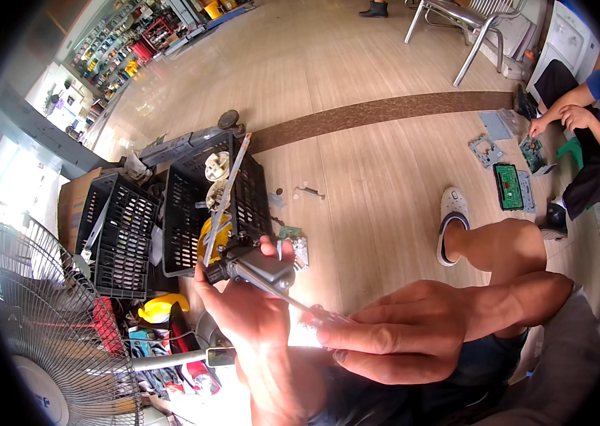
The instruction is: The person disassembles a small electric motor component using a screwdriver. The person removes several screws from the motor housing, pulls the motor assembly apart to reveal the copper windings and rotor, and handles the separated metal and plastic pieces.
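Observation:
My left hand (250,312), palm up, holds a dark grey motor-like metal part (264,266) with a short shaft end at its left side. My right hand (406,330) is closed round the clear handle of a screwdriver (271,287). Its shaft lies across the part, and the tip is at the part's left end; whether it sits in a screw I cannot tell. Beyond my left fingers a long pale metal strip (227,195) slants up across a black plastic crate (179,241); its lower end is close to my left thumb.
White round parts (217,167) lie in the crate. A second black crate (126,238) and a wire-caged fan (51,319) stand left. Small parts (309,192) lie on the floor. At right, a co-worker's hand (537,128) handles a circuit assembly near a green circuit board (507,186).

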Demonstrator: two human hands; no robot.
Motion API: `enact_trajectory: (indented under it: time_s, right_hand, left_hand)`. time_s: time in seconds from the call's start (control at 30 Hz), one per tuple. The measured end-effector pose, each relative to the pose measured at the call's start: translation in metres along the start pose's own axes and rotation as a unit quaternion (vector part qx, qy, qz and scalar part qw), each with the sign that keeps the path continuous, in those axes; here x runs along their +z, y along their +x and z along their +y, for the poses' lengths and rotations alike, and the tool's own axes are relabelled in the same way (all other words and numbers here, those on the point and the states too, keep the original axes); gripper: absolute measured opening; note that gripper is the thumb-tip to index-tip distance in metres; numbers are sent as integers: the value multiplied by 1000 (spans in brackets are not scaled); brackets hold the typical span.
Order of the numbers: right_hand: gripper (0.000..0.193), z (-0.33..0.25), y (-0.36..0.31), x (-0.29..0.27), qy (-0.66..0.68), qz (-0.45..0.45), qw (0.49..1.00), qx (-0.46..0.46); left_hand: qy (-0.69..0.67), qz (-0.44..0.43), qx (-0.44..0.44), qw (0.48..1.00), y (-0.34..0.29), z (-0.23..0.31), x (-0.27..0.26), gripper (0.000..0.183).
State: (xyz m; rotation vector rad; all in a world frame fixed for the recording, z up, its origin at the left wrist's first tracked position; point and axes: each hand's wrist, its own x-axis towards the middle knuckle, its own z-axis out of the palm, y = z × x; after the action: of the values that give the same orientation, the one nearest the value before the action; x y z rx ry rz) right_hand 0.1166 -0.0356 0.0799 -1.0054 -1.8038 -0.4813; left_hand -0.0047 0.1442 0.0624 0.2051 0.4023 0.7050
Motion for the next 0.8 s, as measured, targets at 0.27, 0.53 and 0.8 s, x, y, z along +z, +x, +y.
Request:
enact_trajectory:
  time_s: [0.27, 0.53, 0.8]
  right_hand:
    - [10, 4, -5, 2, -23, 12, 1000, -13]
    - [9, 7, -6, 1, -12, 7, 1000, -14]
    - [8, 8, -11, 1, 10, 26, 1000, -3]
  left_hand:
    - [1, -10, 1, 1000, 2, -1, -1, 64]
    - [-5, 0, 0, 1000, 1, 1, -2, 62]
    - [-10, -14, -3, 1000, 4, -3, -4, 62]
